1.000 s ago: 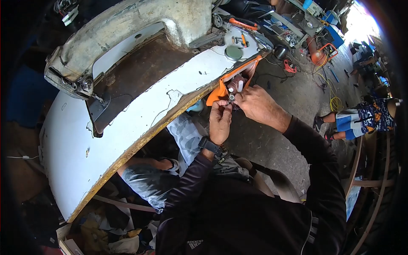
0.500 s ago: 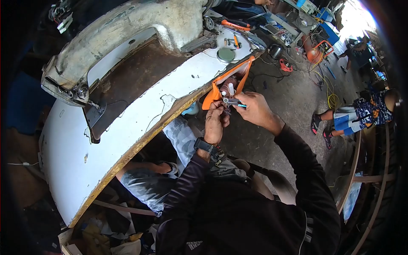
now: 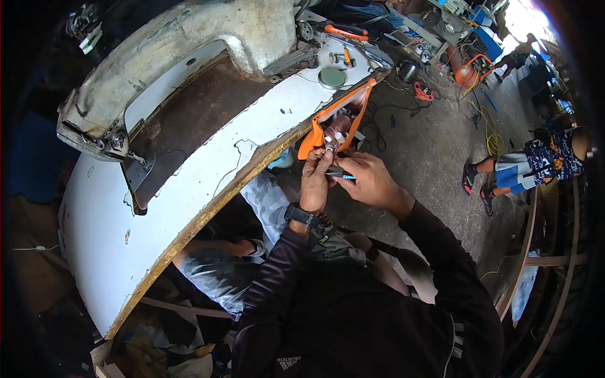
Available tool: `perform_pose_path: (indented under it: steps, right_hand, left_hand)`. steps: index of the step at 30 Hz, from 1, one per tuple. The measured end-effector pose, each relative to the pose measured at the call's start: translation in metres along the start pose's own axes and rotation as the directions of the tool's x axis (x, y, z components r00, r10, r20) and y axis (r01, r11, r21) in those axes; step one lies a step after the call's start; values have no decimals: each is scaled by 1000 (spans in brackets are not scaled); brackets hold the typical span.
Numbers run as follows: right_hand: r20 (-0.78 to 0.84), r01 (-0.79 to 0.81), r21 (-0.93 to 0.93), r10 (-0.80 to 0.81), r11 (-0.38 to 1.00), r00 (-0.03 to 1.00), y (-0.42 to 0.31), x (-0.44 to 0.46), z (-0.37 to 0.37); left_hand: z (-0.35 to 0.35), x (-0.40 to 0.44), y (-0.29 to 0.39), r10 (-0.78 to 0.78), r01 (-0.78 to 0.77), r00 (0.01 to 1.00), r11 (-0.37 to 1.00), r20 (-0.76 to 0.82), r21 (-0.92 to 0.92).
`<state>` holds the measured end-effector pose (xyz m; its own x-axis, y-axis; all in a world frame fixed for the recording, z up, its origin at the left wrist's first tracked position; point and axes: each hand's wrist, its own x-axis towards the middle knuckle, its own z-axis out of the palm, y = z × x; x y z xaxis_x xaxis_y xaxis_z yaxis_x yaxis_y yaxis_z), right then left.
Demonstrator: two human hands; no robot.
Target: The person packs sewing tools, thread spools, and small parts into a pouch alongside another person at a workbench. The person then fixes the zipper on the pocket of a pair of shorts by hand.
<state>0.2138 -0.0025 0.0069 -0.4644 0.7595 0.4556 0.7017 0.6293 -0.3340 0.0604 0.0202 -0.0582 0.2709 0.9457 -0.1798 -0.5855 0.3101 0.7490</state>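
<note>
Lower than half a second ago, the right hand (image 3: pixel 373 183) has drawn its slim dark metal tool with a bright blue handle (image 3: pixel 347 177) away from the small, pale, round piece (image 3: pixel 329 148) and down beside the left fingers. Its fingers curl nearly closed round the tool, seemingly for fine control. Left thumb and fingertips pinch almost shut at the round piece, the left hand (image 3: pixel 313 188) apparently steadying it. Just beyond those fingertips, an open orange pouch with a pale lining (image 3: pixel 309 143) hangs at the table edge, perhaps to keep small things within reach; a reddish-brown bundle with white bits (image 3: pixel 338 125) sits in its mouth. Farther out, on the white tabletop (image 3: pixel 208 170), stands a round green-topped tin (image 3: pixel 332 77), contents not visible.
</note>
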Motion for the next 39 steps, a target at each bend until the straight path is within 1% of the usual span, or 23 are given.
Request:
perform_pose_path:
  steps: [2, 3, 5, 6, 8, 10, 13, 16, 20, 22, 25, 31, 35, 37, 39]
  right_hand:
    - [24, -101, 60, 100, 993, 995, -9, 2, -14]
    - [41, -150, 88, 146, 985, 988, -11, 3, -20]
    - [1, -152, -48, 152, 987, 988, -2, 1, -20]
    - [-21, -159, -117, 157, 980, 987, 3, -1, -20]
    - [18, -127, -216, 134, 968, 991, 8, -1, -21]
    - [60, -79, -300, 101, 951, 993, 10, -2, -20]
    - [74, 4, -350, 23, 937, 997, 12, 1, -16]
    - [123, 32, -393, 18, 919, 992, 15, 4, -13]
    - [106, 82, -375, -45, 923, 993, 15, 9, -13]
    - [93, 92, -360, -63, 928, 994, 15, 9, -14]
    - [109, 67, -367, -29, 928, 994, 17, 4, -14]
    - [104, 93, -382, -57, 919, 993, 16, 10, -11]
    - [161, 142, -420, -80, 896, 984, 19, 17, -6]
    - [190, 178, -459, -99, 871, 977, 18, 21, -7]
    - [204, 166, -454, -80, 875, 976, 17, 23, -8]
  left_hand:
    - [-1, -4, 4, -31, 29, 999, 998, -19, -58]
    - [-5, -2, 1, -13, 15, 1000, 994, 21, -104]
    - [-11, 0, -9, 21, -2, 995, 980, 97, -198]
    - [-12, -1, -10, 31, -11, 994, 980, 101, -196]
    - [-11, 1, -10, 57, -33, 991, 981, 118, -192]
    - [-10, -1, -9, 37, -17, 994, 982, 106, -189]
    - [-11, 0, -8, 28, -14, 996, 986, 83, -168]
    - [-10, 0, -10, 33, -24, 997, 989, 64, -145]
    - [-10, -2, -9, 21, -18, 999, 995, 28, -101]
    - [-11, -3, -10, 46, -40, 998, 992, 46, -116]
    - [-13, 0, -9, 46, -37, 996, 991, 71, -130]
    - [-14, 0, -13, 53, -41, 995, 991, 87, -129]
    - [-13, 0, -11, 76, -67, 994, 992, 79, -104]
    - [-10, -1, -10, 88, -84, 995, 992, 43, -91]
    - [-7, -2, -6, 82, -82, 997, 995, 2, -57]
